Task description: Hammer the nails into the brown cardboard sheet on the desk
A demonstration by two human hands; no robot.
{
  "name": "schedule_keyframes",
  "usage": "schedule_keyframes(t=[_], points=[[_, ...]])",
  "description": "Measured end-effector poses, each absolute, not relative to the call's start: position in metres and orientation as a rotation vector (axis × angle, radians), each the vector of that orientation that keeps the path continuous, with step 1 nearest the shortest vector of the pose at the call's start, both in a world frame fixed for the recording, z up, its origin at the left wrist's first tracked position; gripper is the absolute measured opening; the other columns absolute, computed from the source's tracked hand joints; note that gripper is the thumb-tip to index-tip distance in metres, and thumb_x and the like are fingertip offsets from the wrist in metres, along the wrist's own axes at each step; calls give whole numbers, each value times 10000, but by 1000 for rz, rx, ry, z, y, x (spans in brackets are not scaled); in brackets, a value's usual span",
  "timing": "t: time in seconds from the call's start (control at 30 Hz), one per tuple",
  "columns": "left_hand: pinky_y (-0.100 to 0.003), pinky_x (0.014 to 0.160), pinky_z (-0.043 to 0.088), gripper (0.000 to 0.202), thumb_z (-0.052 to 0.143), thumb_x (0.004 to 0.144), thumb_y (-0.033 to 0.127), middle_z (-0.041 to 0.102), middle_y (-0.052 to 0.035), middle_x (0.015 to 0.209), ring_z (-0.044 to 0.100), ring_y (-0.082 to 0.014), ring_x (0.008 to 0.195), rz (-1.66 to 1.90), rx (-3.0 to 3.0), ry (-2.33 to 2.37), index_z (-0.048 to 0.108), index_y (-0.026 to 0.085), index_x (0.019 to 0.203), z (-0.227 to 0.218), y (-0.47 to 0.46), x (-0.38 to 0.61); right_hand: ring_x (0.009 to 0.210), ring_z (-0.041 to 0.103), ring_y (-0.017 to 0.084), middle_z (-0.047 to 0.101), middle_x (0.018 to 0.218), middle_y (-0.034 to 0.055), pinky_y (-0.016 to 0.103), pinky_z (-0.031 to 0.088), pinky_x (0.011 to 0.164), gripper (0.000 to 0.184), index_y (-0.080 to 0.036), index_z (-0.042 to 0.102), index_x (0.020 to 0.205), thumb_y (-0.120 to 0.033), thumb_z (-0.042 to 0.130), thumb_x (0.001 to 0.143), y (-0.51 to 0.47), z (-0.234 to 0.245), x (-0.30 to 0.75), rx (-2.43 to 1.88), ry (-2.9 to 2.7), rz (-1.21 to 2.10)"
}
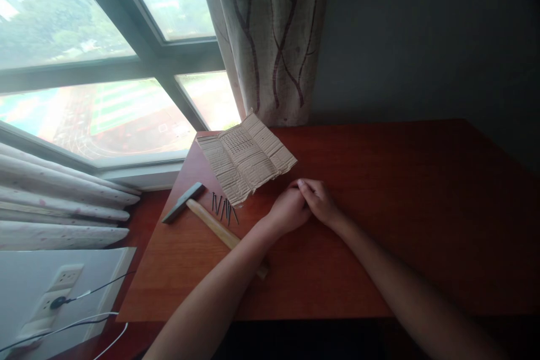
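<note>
My left hand (289,211) and my right hand (318,198) are clasped together above the table, in front of a piece of cardboard. Both are closed; the right thumb lies across the top of the left hand, and most fingers are hidden. No object shows in the clasp. The creased corrugated cardboard (257,160) has a patch of small punched holes in its upper left part. Several dark nails (223,208) lie by its lower left corner. A hammer (211,222) with a grey head and wooden handle rests left of my hands, its handle passing partly under my left forearm.
The reddish-brown table (392,208) has its left edge near a window (164,62) and a pale curtain (54,197). A patterned curtain (274,28) hangs behind the cardboard. A wall socket (53,301) with a plug and cables is at the lower left.
</note>
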State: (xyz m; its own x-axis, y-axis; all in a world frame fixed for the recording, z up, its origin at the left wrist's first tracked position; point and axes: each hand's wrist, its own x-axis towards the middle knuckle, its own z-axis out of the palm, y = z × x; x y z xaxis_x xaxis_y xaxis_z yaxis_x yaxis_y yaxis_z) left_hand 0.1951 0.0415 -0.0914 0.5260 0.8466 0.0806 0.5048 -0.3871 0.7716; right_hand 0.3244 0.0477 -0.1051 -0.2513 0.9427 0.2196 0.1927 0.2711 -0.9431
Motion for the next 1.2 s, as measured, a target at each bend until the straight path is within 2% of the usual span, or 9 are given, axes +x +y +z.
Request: schedule_keyframes(t=[0.37,0.77,1.2], points=[[-325,801,565,281,556,779,75,769,-165,1006,721,-275,955,566,2094,1114,738,97,992,-91,40,195,888,712,236,774,914,72,346,509,819,420,-199,765,924,-382,401,1028,48,-102,326,-1052,-1705,1031],[-325,804,576,274,566,783,83,759,-133,946,711,-268,946,563,2064,1130,752,134,978,-90,39,195,882,713,239,764,895,84,352,503,815,424,-191,764,923,-353,387,1029,47,-102,326,-1060,-1735,977],[-341,827,574,282,560,784,85,763,-138,981,712,-269,956,564,2076,1135,746,136,990,-92,39,195,871,716,241,770,893,87,359,510,807,446,-210,762,899,-375,369,1030,46,-100,325,-1073,-1765,924]])
